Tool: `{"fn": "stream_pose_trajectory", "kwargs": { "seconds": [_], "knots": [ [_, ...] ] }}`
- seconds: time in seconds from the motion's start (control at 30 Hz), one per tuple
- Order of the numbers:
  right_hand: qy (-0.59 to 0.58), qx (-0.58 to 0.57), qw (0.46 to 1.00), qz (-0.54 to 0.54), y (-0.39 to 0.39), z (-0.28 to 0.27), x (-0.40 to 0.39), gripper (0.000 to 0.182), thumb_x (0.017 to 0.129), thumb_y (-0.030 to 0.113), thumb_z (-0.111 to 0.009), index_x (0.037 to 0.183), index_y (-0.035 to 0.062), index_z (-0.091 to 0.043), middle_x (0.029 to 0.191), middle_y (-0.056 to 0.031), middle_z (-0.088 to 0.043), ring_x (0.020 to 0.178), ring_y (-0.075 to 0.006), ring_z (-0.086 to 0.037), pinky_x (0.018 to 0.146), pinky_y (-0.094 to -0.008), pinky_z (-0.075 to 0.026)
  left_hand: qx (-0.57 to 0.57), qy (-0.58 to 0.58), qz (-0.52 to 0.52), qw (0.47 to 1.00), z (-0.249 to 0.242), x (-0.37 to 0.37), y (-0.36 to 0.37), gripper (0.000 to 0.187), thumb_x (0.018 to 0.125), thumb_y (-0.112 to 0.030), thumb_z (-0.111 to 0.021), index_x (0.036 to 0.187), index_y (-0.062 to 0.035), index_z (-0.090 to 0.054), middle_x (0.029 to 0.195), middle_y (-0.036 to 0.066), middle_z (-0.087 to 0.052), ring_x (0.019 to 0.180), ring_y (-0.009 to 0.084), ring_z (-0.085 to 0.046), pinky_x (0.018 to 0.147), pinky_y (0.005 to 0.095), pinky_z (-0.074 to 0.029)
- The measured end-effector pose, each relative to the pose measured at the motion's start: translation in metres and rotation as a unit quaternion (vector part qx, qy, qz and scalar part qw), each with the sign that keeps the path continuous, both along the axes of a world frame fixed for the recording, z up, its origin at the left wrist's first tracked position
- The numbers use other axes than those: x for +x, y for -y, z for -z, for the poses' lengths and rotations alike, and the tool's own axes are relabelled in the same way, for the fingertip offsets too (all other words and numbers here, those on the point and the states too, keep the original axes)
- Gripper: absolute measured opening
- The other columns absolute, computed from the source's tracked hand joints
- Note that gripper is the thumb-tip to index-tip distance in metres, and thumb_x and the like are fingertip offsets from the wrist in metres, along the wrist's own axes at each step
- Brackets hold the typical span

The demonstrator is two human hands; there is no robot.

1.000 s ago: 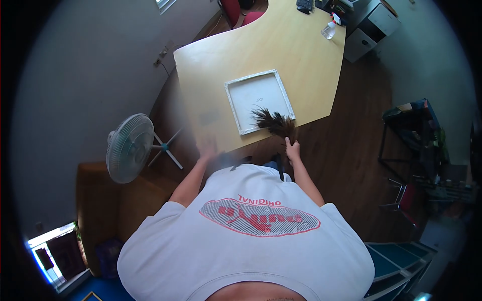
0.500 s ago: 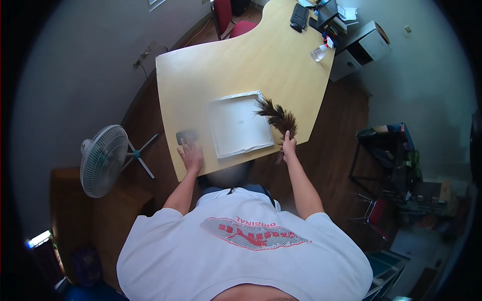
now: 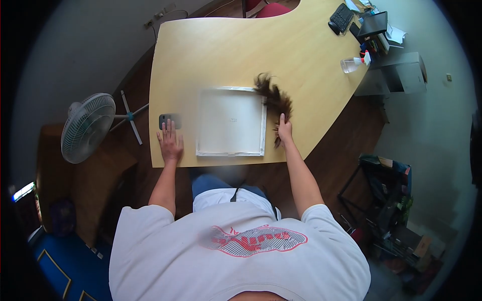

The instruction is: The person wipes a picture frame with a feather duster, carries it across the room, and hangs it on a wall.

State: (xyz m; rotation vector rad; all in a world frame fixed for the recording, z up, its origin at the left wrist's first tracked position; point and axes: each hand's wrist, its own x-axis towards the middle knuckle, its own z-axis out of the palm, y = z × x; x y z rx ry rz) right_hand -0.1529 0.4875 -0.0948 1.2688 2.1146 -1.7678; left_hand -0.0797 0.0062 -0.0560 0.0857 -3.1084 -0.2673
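Note:
A brown feather duster (image 3: pixel 277 101) is gripped in my right hand (image 3: pixel 284 131), with its feathers over the upper right corner of a white square canvas. That canvas (image 3: pixel 230 119) lies on the desk with its raised frame edges facing up and a small mark in its middle. My left hand (image 3: pixel 171 146) rests flat on the desk, fingers spread. Its fingertips touch a dark phone (image 3: pixel 169 121) left of the canvas. Some duster feathers hang below my right fist, near the canvas's right edge.
The light wooden desk (image 3: pixel 221 55) curves away to the upper right. There stand a spray bottle (image 3: pixel 353 64), a keyboard (image 3: pixel 341 18) and a monitor (image 3: pixel 373 24). A floor fan (image 3: pixel 89 128) is left of the desk. A red chair (image 3: pixel 273 9) sits behind it.
The view has turned, so the desk and canvas appear straighter. My right hand still grips the duster, whose feathers stay by the canvas's upper right corner. My left hand remains at the phone.

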Motion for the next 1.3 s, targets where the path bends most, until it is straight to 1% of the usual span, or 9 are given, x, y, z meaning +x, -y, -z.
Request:
{"fn": "stream_pose_trajectory", "kwargs": {
  "seconds": [0.23,0.37,0.6,0.8,0.87,1.07,1.13,1.23,1.3],
  "knots": [
    [-0.001,0.169,0.97,-0.174,-0.044,0.082,0.048,0.052,0.097,0.054,-0.048,0.087,0.0034,-0.057,0.067,-0.002,-0.055,0.053,-0.0127,-0.051,0.049,-0.0299,-0.041,0.008,-0.002,-0.01,1.0,-0.004,0.0,-0.005,0.066,0.091,-0.035,-0.048,0.151,-0.015,-0.029,0.159,0.002,-0.023,0.147,0.0221,-0.018,0.118,0.0514,-0.01],
    [0.032,0.211,0.971,-0.104,-0.04,0.035,0.07,0.055,0.097,0.053,-0.048,0.086,0.0011,-0.059,0.069,-0.0037,-0.057,0.065,-0.0155,-0.056,0.064,-0.0323,-0.046,0.005,-0.014,-0.011,1.0,-0.001,0.001,-0.006,0.067,0.09,-0.034,-0.049,0.151,-0.0153,-0.029,0.159,0.002,-0.023,0.147,0.022,-0.018,0.118,0.0514,-0.011],
    [0.071,0.141,0.974,-0.161,-0.052,-0.007,0.115,0.052,0.096,0.053,-0.05,0.086,0.0032,-0.059,0.065,-0.0004,-0.052,0.054,-0.011,-0.049,0.052,-0.0294,-0.042,0.012,-0.028,-0.002,1.0,0.005,0.007,-0.003,0.066,0.089,-0.032,-0.05,0.15,-0.0167,-0.031,0.159,0.001,-0.022,0.147,0.0217,-0.018,0.118,0.0516,-0.011],
    [-0.017,0.157,0.972,-0.176,-0.085,0.047,0.148,0.047,0.095,0.053,-0.052,0.083,0.0087,-0.059,0.062,0.001,-0.051,0.051,-0.0092,-0.046,0.048,-0.0263,-0.038,-0.012,-0.033,-0.002,0.999,0.01,0.008,-0.003,0.067,0.09,-0.034,-0.048,0.151,-0.0181,-0.028,0.16,0.0,-0.02,0.147,0.021,-0.017,0.118,0.0513,-0.009],
    [-0.037,0.158,0.937,-0.31,-0.095,0.049,0.159,0.048,0.095,0.053,-0.053,0.082,0.0073,-0.06,0.062,0.0011,-0.052,0.05,-0.0091,-0.045,0.048,-0.0264,-0.038,-0.015,-0.031,0.001,0.999,0.01,0.007,-0.002,0.067,0.091,-0.035,-0.048,0.152,-0.0183,-0.027,0.16,0.0,-0.02,0.147,0.021,-0.016,0.118,0.0514,-0.009],
    [0.026,0.09,0.924,-0.371,-0.08,-0.06,0.123,0.047,0.096,0.051,-0.054,0.081,0.0066,-0.061,0.058,0.0014,-0.049,0.049,-0.0095,-0.044,0.048,-0.0267,-0.038,-0.008,-0.035,-0.006,0.999,0.013,0.008,-0.003,0.066,0.092,-0.036,-0.046,0.152,-0.0187,-0.026,0.16,0.0,-0.019,0.147,0.0205,-0.016,0.118,0.0516,-0.009],
    [0.043,0.059,0.971,-0.227,-0.077,-0.074,0.096,0.046,0.096,0.05,-0.054,0.081,0.0065,-0.059,0.061,0.0007,-0.051,0.05,-0.0093,-0.046,0.047,-0.0265,-0.038,-0.003,-0.041,-0.001,0.999,0.014,0.012,0.0,0.065,0.092,-0.036,-0.046,0.152,-0.0185,-0.026,0.16,0.0,-0.019,0.147,0.0204,-0.017,0.118,0.0515,-0.009],
    [-0.055,0.19,0.941,-0.275,-0.09,-0.044,0.057,0.046,0.096,0.05,-0.053,0.081,0.0064,-0.06,0.064,0.0004,-0.053,0.047,-0.009,-0.046,0.044,-0.0261,-0.038,-0.018,-0.039,0.0,0.999,0.01,0.01,-0.005,0.065,0.093,-0.036,-0.046,0.152,-0.0183,-0.026,0.16,0.0,-0.02,0.147,0.0204,-0.017,0.118,0.0515,-0.009],
    [-0.067,0.077,0.976,-0.193,-0.063,-0.074,0.034,0.046,0.097,0.05,-0.051,0.083,0.0069,-0.056,0.062,0.0009,-0.051,0.044,-0.0096,-0.044,0.042,-0.0255,-0.037,-0.008,-0.036,-0.007,0.999,0.006,0.011,-0.006,0.065,0.093,-0.036,-0.046,0.152,-0.0183,-0.026,0.159,0.0,-0.02,0.147,0.0204,-0.017,0.118,0.0515,-0.009]
  ]
}}
